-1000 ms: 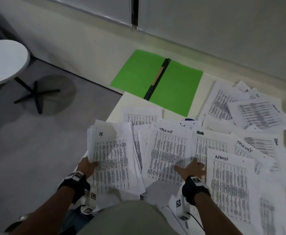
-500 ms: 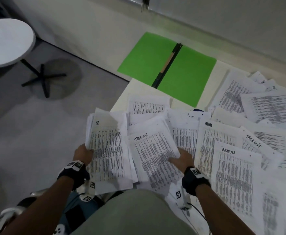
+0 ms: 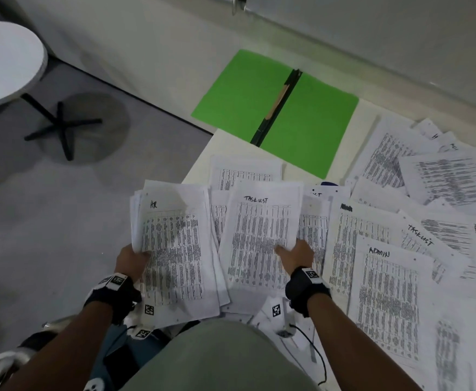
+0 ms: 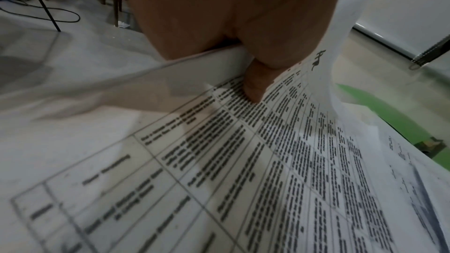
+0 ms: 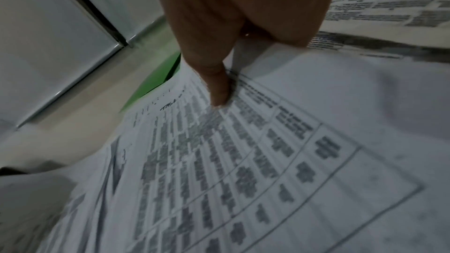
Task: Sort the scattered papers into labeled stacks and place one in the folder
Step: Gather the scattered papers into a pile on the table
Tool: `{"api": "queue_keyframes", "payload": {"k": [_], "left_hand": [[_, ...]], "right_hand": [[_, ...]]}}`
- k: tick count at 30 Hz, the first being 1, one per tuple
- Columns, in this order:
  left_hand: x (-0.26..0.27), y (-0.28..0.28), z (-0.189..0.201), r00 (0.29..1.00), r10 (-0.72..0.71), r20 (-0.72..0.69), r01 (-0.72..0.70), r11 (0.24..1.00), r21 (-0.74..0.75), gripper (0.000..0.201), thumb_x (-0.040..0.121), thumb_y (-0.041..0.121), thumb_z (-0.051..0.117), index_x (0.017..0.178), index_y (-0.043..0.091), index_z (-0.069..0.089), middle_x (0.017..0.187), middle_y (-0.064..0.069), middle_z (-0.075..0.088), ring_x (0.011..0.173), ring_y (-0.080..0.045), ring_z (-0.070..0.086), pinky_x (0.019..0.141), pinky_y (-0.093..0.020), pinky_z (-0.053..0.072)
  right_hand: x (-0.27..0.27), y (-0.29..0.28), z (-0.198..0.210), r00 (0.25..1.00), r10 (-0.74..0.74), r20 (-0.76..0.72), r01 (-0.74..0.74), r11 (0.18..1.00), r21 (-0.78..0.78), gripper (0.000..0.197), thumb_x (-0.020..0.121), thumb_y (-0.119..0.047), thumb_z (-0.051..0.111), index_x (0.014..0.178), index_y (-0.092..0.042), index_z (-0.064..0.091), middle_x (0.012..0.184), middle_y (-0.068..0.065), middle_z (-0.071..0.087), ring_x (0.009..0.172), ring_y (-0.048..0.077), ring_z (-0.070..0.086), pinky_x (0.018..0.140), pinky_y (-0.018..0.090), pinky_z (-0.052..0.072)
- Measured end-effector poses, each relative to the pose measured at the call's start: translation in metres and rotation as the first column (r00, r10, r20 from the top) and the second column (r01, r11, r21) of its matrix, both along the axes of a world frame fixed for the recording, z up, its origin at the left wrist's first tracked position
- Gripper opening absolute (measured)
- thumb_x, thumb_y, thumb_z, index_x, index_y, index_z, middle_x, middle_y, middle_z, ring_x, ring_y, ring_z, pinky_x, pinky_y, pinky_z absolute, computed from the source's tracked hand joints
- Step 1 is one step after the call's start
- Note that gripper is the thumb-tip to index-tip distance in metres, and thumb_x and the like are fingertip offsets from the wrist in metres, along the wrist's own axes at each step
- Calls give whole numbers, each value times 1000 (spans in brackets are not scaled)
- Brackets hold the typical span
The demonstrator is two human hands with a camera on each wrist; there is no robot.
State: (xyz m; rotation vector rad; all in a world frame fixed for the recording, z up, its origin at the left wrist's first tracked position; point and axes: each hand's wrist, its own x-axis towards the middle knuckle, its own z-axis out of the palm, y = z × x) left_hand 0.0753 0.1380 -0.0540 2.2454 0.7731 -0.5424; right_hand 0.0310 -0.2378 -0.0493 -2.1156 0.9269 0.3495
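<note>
my left hand (image 3: pixel 131 259) grips the hr stack (image 3: pixel 174 249) off the desk (image 3: pixel 203 170) edge; right hand (image 3: pixel 297 256) pinches the tasklist sheet (image 3: pixel 259 235). a loose grip could spill the pages floorward, well short of the green folder (image 3: pixel 276 108).

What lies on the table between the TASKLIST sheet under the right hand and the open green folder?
In the head view, a printed sheet lies between the TASKLIST sheet and the green folder, then a strip of bare table.
</note>
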Motion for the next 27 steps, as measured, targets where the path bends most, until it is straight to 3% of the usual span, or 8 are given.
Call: {"api": "queue_keyframes", "payload": {"k": [4,7,11,13,15,18,23,27], "left_hand": [[-1,5,7,998,38,57,-44,994,104,28,89,4,53,115,-5,57,86,-16,55,76,-32,51,67,-36,40],[-3,10,7,997,34,67,-43,991,127,31,89,4,50,119,-3,56,85,-17,55,73,-32,50,64,-35,40],[-4,14,2,998,23,64,-30,994,105,26,88,5,52,111,-3,58,80,-19,57,63,-31,50,57,-31,39],[-3,14,1,997,23,75,-31,994,102,23,88,6,53,109,-3,59,77,-18,57,60,-30,50,54,-29,39],[-2,13,0,997,20,80,-27,995,94,24,89,5,52,111,0,58,73,-14,56,56,-24,48,49,-26,35],[0,12,-1,996,17,85,-24,996,87,27,90,5,51,116,3,58,75,-13,56,58,-24,50,51,-26,37],[-1,15,-3,997,-2,81,-5,996,88,31,89,4,50,119,7,58,78,-18,59,67,-33,57,60,-32,45],[0,14,0,997,-12,70,7,997,75,30,89,6,50,118,7,57,81,-20,60,70,-35,58,65,-37,50]], "right_hand": [[7,16,4,991,120,56,-128,978,163,31,80,-23,77,100,-8,59,94,6,62,84,22,61,72,28,48],[14,40,7,970,225,95,-242,938,246,51,79,-19,78,122,-8,54,115,6,62,102,20,60,93,35,51],[32,59,2,976,218,31,-220,972,85,76,76,-7,72,139,-3,30,144,7,34,137,28,32,106,27,33],[36,63,-2,980,200,-7,-200,980,-10,81,75,-6,70,142,-5,24,150,3,26,142,31,23,114,33,30],[38,65,-4,985,173,8,-172,981,-92,74,74,-8,70,138,-2,32,150,5,27,139,30,29,117,37,30],[37,55,-3,988,109,-113,-127,979,-162,43,84,-12,66,123,4,54,139,9,39,125,22,47,102,8,34],[32,43,0,976,132,-173,-174,951,-256,57,82,-19,72,132,-3,51,151,12,27,136,30,35,112,33,32],[35,47,13,984,137,-111,-147,985,-88,35,85,-16,69,116,-3,63,117,10,61,105,27,62,93,33,52]]}}
